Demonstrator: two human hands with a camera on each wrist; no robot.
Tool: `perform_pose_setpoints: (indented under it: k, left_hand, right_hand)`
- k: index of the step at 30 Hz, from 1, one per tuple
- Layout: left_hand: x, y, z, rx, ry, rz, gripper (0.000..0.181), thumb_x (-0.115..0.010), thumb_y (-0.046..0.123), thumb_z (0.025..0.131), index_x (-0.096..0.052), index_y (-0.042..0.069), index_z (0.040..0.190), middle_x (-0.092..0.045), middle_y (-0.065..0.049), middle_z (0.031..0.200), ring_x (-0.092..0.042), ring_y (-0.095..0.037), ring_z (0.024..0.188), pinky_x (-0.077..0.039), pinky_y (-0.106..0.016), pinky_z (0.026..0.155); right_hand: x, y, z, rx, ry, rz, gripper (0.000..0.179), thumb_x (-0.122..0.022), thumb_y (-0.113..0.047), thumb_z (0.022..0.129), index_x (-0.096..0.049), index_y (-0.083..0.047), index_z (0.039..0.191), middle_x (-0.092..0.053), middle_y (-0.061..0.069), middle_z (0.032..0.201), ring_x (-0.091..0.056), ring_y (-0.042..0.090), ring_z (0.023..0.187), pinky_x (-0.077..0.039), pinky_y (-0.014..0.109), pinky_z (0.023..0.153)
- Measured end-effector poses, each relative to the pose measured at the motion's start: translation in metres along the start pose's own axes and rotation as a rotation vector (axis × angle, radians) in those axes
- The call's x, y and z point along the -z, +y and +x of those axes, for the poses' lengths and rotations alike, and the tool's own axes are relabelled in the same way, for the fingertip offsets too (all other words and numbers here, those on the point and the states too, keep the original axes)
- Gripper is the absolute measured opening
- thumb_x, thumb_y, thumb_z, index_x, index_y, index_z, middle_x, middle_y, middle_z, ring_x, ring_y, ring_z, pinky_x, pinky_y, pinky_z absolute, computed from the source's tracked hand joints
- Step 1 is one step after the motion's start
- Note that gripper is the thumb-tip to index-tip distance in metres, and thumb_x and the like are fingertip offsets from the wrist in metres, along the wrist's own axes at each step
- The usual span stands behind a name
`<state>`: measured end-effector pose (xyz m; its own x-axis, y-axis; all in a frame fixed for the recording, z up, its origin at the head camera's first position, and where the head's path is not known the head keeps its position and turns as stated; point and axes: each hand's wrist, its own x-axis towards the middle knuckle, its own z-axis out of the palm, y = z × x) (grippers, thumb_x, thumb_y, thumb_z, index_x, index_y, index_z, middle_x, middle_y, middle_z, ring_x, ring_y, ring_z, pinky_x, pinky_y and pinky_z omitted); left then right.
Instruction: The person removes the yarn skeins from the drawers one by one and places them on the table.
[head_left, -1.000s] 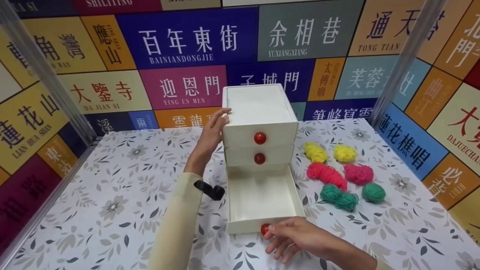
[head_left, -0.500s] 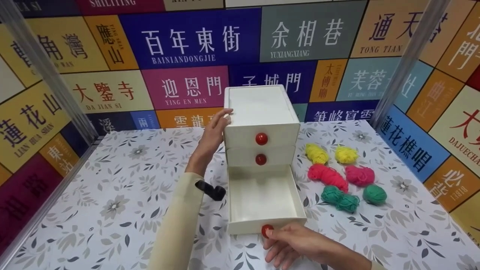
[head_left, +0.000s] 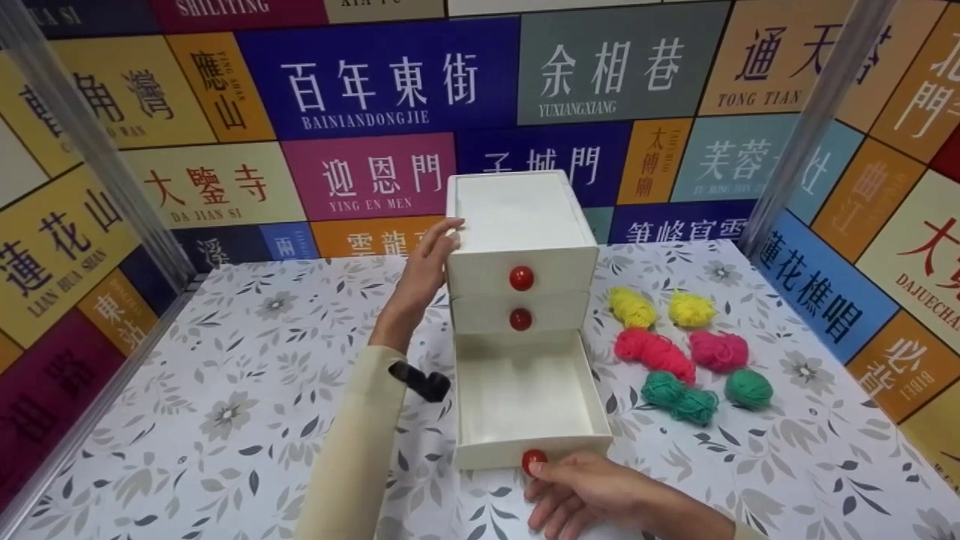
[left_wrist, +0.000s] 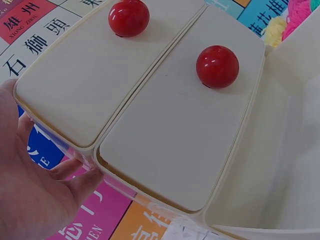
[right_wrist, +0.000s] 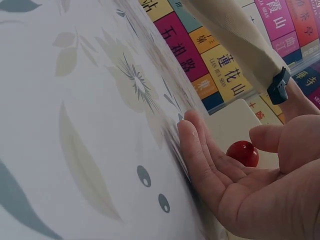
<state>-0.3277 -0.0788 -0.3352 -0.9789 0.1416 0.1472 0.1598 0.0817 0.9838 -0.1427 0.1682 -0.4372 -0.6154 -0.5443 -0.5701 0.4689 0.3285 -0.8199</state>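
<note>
A small white drawer cabinet (head_left: 521,210) stands on the table, with red round knobs on its drawers. The top and middle drawers are closed; the bottom drawer (head_left: 487,454) is pulled far out, and its visible inside holds nothing. My left hand (head_left: 421,277) rests against the cabinet's left side, fingertips at the top edge, fingers spread along the wall in the left wrist view. My right hand (head_left: 596,484) is at the bottom drawer's front, thumb at the red knob (head_left: 533,460), other fingers extended loosely below it. In the right wrist view, the knob (right_wrist: 243,153) shows just behind the thumb.
Right of the cabinet lie yellow yarn (head_left: 631,306), another yellow bundle (head_left: 691,308), red yarn (head_left: 655,353), pink yarn (head_left: 718,350), a green skein (head_left: 679,397) and a green ball (head_left: 748,388). A lettered wall stands behind the floral-covered table (head_left: 225,465).
My right thumb has shifted slightly down at the knob, and the fingers below have come closer together. The left hand, cabinet, drawers and yarn keep their places.
</note>
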Motion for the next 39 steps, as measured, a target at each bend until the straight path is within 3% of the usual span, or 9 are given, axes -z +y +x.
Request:
perform_pose_setpoints:
  k: [4, 11, 19, 32, 39]
  left_hand:
    - [0.0, 0.0, 0.0, 0.002, 0.005, 0.003, 0.041, -0.043, 0.035, 0.106, -0.049, 0.024, 0.145, -0.037, -0.004, 0.159, -0.042, -0.028, 0.14, -0.038, -0.053, 0.115]
    - [0.0, -0.002, 0.001, -0.001, -0.002, -0.03, 0.041, -0.044, 0.033, 0.106, -0.048, 0.022, 0.145, -0.034, -0.004, 0.16, -0.043, -0.027, 0.14, -0.035, -0.052, 0.118]
    - [0.0, -0.001, 0.002, -0.004, -0.002, -0.011, 0.041, -0.044, 0.034, 0.105, -0.05, 0.023, 0.144, -0.042, -0.005, 0.155, -0.044, -0.027, 0.138, -0.036, -0.054, 0.117]
    - [0.001, -0.001, 0.003, 0.018, 0.004, 0.002, 0.04, -0.045, 0.035, 0.105, -0.051, 0.026, 0.143, -0.036, -0.003, 0.16, -0.04, -0.027, 0.141, -0.033, -0.058, 0.118]
    - [0.0, -0.002, 0.0, 0.01, 0.009, 0.009, 0.04, -0.044, 0.036, 0.105, -0.05, 0.027, 0.143, -0.039, -0.004, 0.157, -0.046, -0.027, 0.135, -0.038, -0.053, 0.115]
  right_hand:
    - [0.0, 0.0, 0.001, -0.005, -0.014, 0.026, 0.056, -0.05, -0.052, 0.1, -0.065, -0.001, 0.118, -0.077, 0.005, 0.095, -0.071, 0.009, 0.075, -0.059, 0.023, 0.069]
    - [-0.003, 0.0, 0.004, 0.062, -0.051, 0.097, 0.054, -0.052, -0.05, 0.1, -0.061, 0.0, 0.118, -0.075, 0.004, 0.085, -0.07, 0.009, 0.069, -0.058, 0.023, 0.061]
    - [-0.002, -0.002, 0.006, 0.045, -0.035, 0.102, 0.053, -0.053, -0.049, 0.1, -0.062, 0.0, 0.115, -0.073, 0.003, 0.085, -0.068, 0.009, 0.069, -0.058, 0.023, 0.062]
    - [0.0, -0.008, 0.016, 0.061, 0.007, 0.109, 0.05, -0.054, -0.046, 0.101, -0.064, 0.002, 0.11, -0.072, 0.004, 0.082, -0.068, 0.011, 0.068, -0.059, 0.025, 0.063]
    - [0.004, -0.01, 0.023, 0.1, 0.009, 0.158, 0.047, -0.055, -0.043, 0.101, -0.063, 0.002, 0.107, -0.072, 0.004, 0.08, -0.068, 0.01, 0.067, -0.059, 0.025, 0.063]
